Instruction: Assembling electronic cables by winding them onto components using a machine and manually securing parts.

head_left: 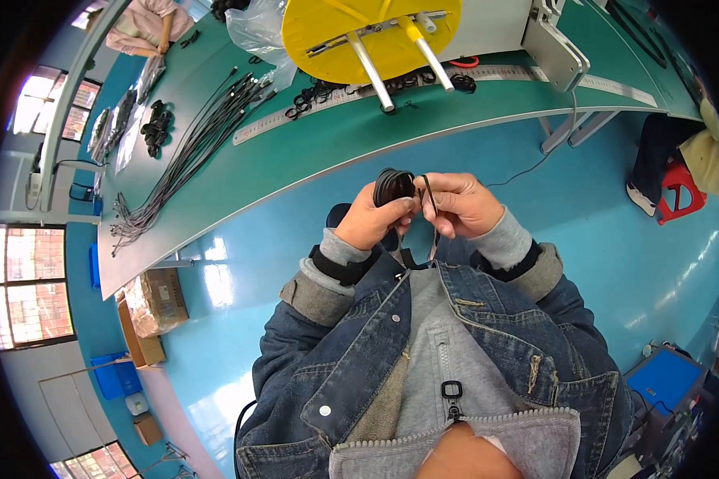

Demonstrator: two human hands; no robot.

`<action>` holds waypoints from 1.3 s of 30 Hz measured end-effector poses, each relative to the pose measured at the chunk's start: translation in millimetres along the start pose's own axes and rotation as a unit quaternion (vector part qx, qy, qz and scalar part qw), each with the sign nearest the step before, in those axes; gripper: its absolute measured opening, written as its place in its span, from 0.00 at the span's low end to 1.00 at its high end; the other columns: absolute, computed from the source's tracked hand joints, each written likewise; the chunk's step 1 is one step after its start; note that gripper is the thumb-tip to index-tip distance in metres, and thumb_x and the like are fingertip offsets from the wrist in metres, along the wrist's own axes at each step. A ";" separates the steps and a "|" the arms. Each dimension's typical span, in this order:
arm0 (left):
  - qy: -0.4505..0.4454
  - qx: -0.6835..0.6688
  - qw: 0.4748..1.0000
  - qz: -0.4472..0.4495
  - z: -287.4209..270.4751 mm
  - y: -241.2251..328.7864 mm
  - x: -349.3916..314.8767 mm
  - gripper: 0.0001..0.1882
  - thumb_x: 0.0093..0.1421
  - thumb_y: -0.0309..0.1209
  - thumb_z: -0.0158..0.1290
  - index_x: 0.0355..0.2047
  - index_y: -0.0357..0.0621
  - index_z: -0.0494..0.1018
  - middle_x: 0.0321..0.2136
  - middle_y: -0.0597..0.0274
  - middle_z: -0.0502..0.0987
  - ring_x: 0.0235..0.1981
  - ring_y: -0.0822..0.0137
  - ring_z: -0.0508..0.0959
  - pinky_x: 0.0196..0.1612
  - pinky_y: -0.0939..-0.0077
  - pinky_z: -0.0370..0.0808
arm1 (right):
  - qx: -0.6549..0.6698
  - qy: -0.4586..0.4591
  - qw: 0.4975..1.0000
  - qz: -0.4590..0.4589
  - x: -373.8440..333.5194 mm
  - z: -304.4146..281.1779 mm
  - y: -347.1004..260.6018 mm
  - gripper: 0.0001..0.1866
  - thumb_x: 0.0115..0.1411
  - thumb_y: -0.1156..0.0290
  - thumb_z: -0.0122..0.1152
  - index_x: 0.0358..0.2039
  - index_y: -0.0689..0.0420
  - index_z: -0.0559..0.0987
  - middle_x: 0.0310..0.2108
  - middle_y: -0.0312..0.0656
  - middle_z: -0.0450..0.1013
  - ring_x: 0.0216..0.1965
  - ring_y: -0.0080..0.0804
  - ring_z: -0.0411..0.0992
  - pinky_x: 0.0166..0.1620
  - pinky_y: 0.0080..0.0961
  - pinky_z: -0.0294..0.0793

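In front of my chest, my left hand [367, 221] is closed around a coil of black cable [393, 185], its loops standing up above the thumb. My right hand [467, 209] is close beside it, thumb and fingers pinching a thin dark strand [428, 194]. That strand rises in a narrow loop over the fingers, and a lighter end seems to hang below. Whether it belongs to the same cable I cannot tell. Both hands are held off the table, just short of its near edge.
The green table [311, 148] carries a bundle of grey-black cables [192, 156], a black coiled pile [156, 128] and a long steel ruler [260, 125] with small black loops. A yellow disc with white rods [371, 68] overhangs it. A person [148, 28] sits far left; a red stool [681, 191] stands right.
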State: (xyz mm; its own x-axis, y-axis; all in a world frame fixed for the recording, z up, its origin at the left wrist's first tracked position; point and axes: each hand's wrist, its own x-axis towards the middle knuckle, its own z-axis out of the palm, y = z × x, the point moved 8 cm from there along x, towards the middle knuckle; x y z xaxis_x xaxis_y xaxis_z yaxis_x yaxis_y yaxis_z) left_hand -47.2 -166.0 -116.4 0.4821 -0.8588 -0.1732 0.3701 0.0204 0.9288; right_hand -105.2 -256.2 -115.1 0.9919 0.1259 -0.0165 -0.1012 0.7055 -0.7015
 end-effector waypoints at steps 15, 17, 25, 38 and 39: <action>-0.135 0.100 0.962 -0.215 18.5 -18.0 3.4 0.12 0.49 0.25 0.50 0.35 0.38 0.66 0.20 0.63 0.70 0.17 0.78 0.67 0.17 0.86 0.63 | -0.697 -0.152 0.680 -0.171 21.2 44.3 -36.7 0.28 0.40 0.72 0.67 0.44 0.59 0.69 0.29 0.38 0.71 0.24 0.21 0.71 0.25 0.20 0.69; -0.120 0.075 0.968 -0.208 20.9 -8.5 1.3 0.13 0.48 0.25 0.50 0.35 0.38 0.66 0.21 0.62 0.71 0.17 0.78 0.67 0.16 0.86 0.62 | -0.632 -0.125 0.741 -0.189 21.3 41.4 -35.5 0.26 0.41 0.70 0.66 0.41 0.60 0.67 0.28 0.42 0.71 0.25 0.25 0.72 0.26 0.23 0.70; -0.093 -0.039 0.982 -0.160 20.8 8.7 1.9 0.15 0.45 0.24 0.48 0.36 0.38 0.66 0.24 0.57 0.73 0.16 0.78 0.65 0.14 0.87 0.60 | -0.340 0.059 0.937 -0.050 10.3 6.1 -13.5 0.21 0.49 0.71 0.61 0.42 0.61 0.65 0.31 0.37 0.71 0.28 0.19 0.71 0.29 0.19 0.69; -0.109 -0.111 0.975 -0.156 20.5 7.6 2.0 0.19 0.51 0.25 0.49 0.44 0.33 0.63 0.34 0.54 0.73 0.31 0.68 0.76 0.28 0.82 0.74 | -0.576 0.014 0.805 -0.138 17.1 4.4 -31.0 0.07 0.54 0.76 0.45 0.34 0.64 0.67 0.24 0.50 0.68 0.23 0.39 0.66 0.30 0.31 0.66; -0.082 -0.131 0.979 -0.135 18.6 11.7 1.3 0.20 0.52 0.26 0.50 0.45 0.32 0.62 0.36 0.53 0.73 0.34 0.65 0.77 0.31 0.80 0.76 | -0.576 0.015 0.806 -0.138 17.0 1.7 -29.0 0.07 0.54 0.76 0.45 0.34 0.64 0.67 0.24 0.50 0.68 0.23 0.39 0.66 0.30 0.31 0.66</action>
State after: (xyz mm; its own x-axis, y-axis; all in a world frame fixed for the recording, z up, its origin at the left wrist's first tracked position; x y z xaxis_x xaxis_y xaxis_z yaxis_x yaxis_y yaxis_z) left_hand -57.0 -176.3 -99.7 0.2123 -0.9211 -0.3262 0.6682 -0.1067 0.7363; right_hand -85.5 -273.4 -93.8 0.9677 0.0458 0.2479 0.2443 -0.4132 -0.8773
